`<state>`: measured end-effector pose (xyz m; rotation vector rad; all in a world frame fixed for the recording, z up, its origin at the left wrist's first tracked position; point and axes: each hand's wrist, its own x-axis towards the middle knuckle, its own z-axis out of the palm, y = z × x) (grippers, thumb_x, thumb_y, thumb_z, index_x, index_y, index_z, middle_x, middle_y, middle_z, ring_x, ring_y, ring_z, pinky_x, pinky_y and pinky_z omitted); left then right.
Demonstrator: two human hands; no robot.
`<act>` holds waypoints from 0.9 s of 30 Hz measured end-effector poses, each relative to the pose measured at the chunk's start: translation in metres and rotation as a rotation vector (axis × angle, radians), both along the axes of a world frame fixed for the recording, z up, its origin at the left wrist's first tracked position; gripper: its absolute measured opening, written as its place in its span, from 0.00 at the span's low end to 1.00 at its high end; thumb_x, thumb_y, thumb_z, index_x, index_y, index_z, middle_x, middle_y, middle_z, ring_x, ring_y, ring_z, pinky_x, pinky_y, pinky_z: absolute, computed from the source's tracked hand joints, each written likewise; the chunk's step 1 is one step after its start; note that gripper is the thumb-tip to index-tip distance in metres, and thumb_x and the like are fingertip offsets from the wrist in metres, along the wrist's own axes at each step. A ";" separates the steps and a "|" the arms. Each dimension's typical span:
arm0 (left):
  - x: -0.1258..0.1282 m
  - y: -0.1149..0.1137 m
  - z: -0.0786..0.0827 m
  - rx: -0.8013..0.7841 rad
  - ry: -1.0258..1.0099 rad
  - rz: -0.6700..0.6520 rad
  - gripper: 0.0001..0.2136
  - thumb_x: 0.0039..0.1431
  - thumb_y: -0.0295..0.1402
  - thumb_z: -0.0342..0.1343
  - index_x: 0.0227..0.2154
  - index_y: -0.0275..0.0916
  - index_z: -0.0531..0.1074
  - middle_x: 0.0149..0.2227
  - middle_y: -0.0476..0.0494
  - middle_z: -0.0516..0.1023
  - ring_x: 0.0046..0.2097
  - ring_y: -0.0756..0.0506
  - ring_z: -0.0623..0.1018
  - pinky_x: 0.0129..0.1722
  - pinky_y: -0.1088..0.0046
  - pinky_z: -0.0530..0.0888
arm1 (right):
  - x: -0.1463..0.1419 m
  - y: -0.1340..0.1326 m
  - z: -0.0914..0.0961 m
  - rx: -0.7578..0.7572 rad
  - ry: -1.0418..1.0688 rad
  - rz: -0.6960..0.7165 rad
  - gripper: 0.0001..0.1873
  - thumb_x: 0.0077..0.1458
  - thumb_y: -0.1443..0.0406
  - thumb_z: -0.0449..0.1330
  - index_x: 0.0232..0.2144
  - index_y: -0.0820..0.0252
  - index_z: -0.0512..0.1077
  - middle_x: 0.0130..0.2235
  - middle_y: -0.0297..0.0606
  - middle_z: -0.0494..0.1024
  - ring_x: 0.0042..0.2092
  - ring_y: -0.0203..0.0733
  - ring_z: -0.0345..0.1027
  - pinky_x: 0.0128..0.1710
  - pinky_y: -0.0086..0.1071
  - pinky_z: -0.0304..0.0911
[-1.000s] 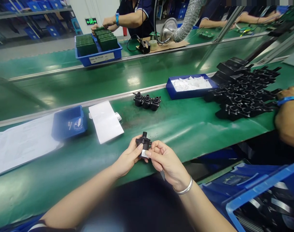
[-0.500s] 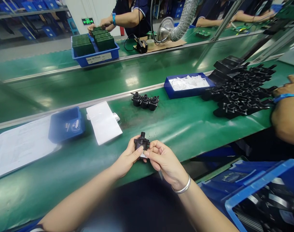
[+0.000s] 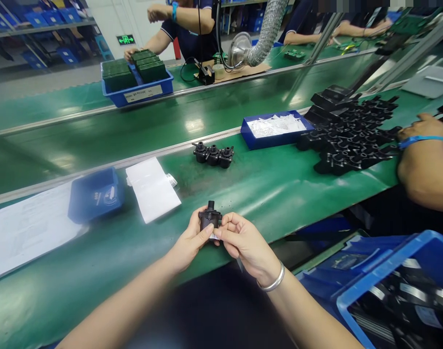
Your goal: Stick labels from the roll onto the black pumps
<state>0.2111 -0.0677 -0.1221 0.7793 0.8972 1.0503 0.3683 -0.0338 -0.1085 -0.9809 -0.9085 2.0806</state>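
A small black pump (image 3: 210,218) with a spout on top stands upright in my left hand (image 3: 192,237), whose fingers wrap round it with the thumb across its front. On the pump's lower front lies a white label (image 3: 216,236). My right hand (image 3: 243,240) pinches that label's edge between thumb and forefinger, its other fingers curled beside the pump. Something thin and pale hangs below my right palm; I cannot make out what it is. Beyond my hands, three similar black pumps (image 3: 213,155) stand in a row on the green bench (image 3: 265,194).
White paper (image 3: 154,189) and a blue tray (image 3: 95,196) lie at left. A blue box of white scraps (image 3: 275,131) stands behind, beside many black pumps (image 3: 352,135). A co-worker's arm (image 3: 425,160) reaches in at right. A blue crate (image 3: 396,276) holds labelled black parts.
The whole view has shifted slightly. My hands keep the same hold on the pump and label. Across the bench, a co-worker has raised one hand from the green boards.
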 end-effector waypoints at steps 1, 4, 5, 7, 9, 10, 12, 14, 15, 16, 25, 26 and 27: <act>0.000 0.000 0.000 0.001 -0.001 -0.005 0.21 0.63 0.38 0.53 0.57 0.46 0.55 0.49 0.44 0.66 0.42 0.47 0.70 0.44 0.66 0.71 | 0.000 0.000 0.000 -0.002 0.002 0.002 0.17 0.47 0.62 0.69 0.29 0.59 0.62 0.21 0.27 0.71 0.15 0.23 0.50 0.14 0.20 0.37; 0.000 0.000 -0.003 0.010 -0.004 -0.009 0.22 0.63 0.36 0.54 0.57 0.45 0.54 0.48 0.44 0.66 0.42 0.48 0.70 0.44 0.68 0.71 | -0.001 -0.001 0.002 0.002 -0.005 0.015 0.17 0.47 0.61 0.68 0.29 0.59 0.62 0.22 0.28 0.71 0.14 0.23 0.50 0.13 0.20 0.37; 0.000 -0.001 -0.004 0.017 -0.002 -0.002 0.22 0.63 0.36 0.54 0.56 0.45 0.54 0.48 0.44 0.66 0.42 0.48 0.70 0.43 0.68 0.71 | 0.000 -0.001 0.003 0.006 -0.016 0.021 0.18 0.48 0.60 0.68 0.29 0.59 0.62 0.23 0.27 0.71 0.14 0.23 0.50 0.13 0.19 0.37; 0.001 0.000 -0.005 0.038 0.011 0.016 0.22 0.63 0.36 0.54 0.56 0.45 0.54 0.48 0.44 0.65 0.43 0.47 0.70 0.42 0.68 0.71 | 0.003 -0.001 0.004 0.040 -0.061 0.024 0.18 0.50 0.58 0.67 0.32 0.58 0.62 0.23 0.27 0.72 0.13 0.24 0.54 0.12 0.19 0.39; 0.002 0.000 -0.004 0.058 0.021 0.035 0.21 0.63 0.36 0.54 0.56 0.45 0.55 0.46 0.45 0.66 0.41 0.48 0.70 0.40 0.68 0.72 | 0.010 0.001 0.003 0.139 -0.162 -0.023 0.18 0.51 0.56 0.65 0.36 0.57 0.62 0.26 0.28 0.73 0.14 0.27 0.59 0.12 0.20 0.45; 0.002 0.001 -0.002 0.065 0.018 0.046 0.21 0.62 0.36 0.54 0.55 0.45 0.55 0.44 0.45 0.67 0.40 0.48 0.70 0.39 0.68 0.72 | 0.015 0.003 0.003 0.202 -0.233 -0.065 0.19 0.52 0.55 0.65 0.38 0.56 0.62 0.29 0.29 0.75 0.14 0.28 0.61 0.12 0.21 0.50; 0.002 0.002 0.002 0.069 0.008 0.080 0.21 0.61 0.35 0.56 0.54 0.43 0.55 0.40 0.47 0.68 0.36 0.49 0.70 0.36 0.69 0.71 | 0.024 0.005 0.000 0.294 -0.361 -0.139 0.20 0.52 0.55 0.64 0.41 0.56 0.62 0.35 0.33 0.75 0.15 0.28 0.63 0.13 0.23 0.55; 0.001 0.003 0.005 0.047 0.002 0.115 0.20 0.59 0.33 0.58 0.51 0.42 0.57 0.38 0.47 0.68 0.34 0.50 0.71 0.34 0.70 0.71 | 0.032 0.007 -0.003 0.301 -0.402 -0.158 0.20 0.53 0.54 0.63 0.41 0.57 0.63 0.38 0.34 0.74 0.14 0.26 0.62 0.12 0.23 0.54; 0.001 0.004 0.006 0.023 0.006 0.132 0.20 0.57 0.31 0.59 0.49 0.41 0.58 0.37 0.48 0.68 0.33 0.51 0.71 0.32 0.71 0.70 | 0.035 0.008 -0.004 0.279 -0.384 -0.145 0.19 0.53 0.54 0.63 0.41 0.57 0.63 0.38 0.34 0.73 0.14 0.25 0.61 0.11 0.22 0.51; 0.001 0.004 0.006 -0.008 0.012 0.151 0.19 0.55 0.29 0.59 0.47 0.40 0.60 0.36 0.48 0.68 0.31 0.52 0.70 0.30 0.72 0.70 | 0.037 0.008 -0.005 0.251 -0.358 -0.131 0.18 0.54 0.54 0.62 0.41 0.57 0.63 0.38 0.34 0.73 0.14 0.24 0.60 0.11 0.21 0.47; 0.002 0.010 0.007 -0.142 -0.071 0.196 0.11 0.58 0.33 0.56 0.40 0.37 0.62 0.32 0.49 0.68 0.23 0.55 0.67 0.21 0.77 0.66 | 0.041 0.010 -0.015 0.101 -0.152 -0.172 0.14 0.52 0.59 0.64 0.36 0.59 0.67 0.32 0.30 0.73 0.14 0.23 0.56 0.10 0.19 0.39; 0.002 0.011 0.009 -0.143 -0.093 0.177 0.10 0.61 0.36 0.54 0.40 0.36 0.63 0.32 0.48 0.69 0.23 0.54 0.66 0.20 0.77 0.65 | 0.042 0.011 -0.017 0.090 -0.112 -0.185 0.13 0.52 0.59 0.65 0.36 0.59 0.67 0.32 0.31 0.73 0.14 0.23 0.55 0.10 0.20 0.39; 0.003 0.013 0.013 -0.143 -0.109 0.155 0.11 0.63 0.39 0.51 0.40 0.36 0.63 0.32 0.47 0.69 0.23 0.54 0.66 0.20 0.77 0.65 | 0.044 0.013 -0.018 0.077 -0.071 -0.198 0.13 0.52 0.60 0.65 0.35 0.59 0.68 0.32 0.31 0.74 0.14 0.23 0.55 0.10 0.20 0.39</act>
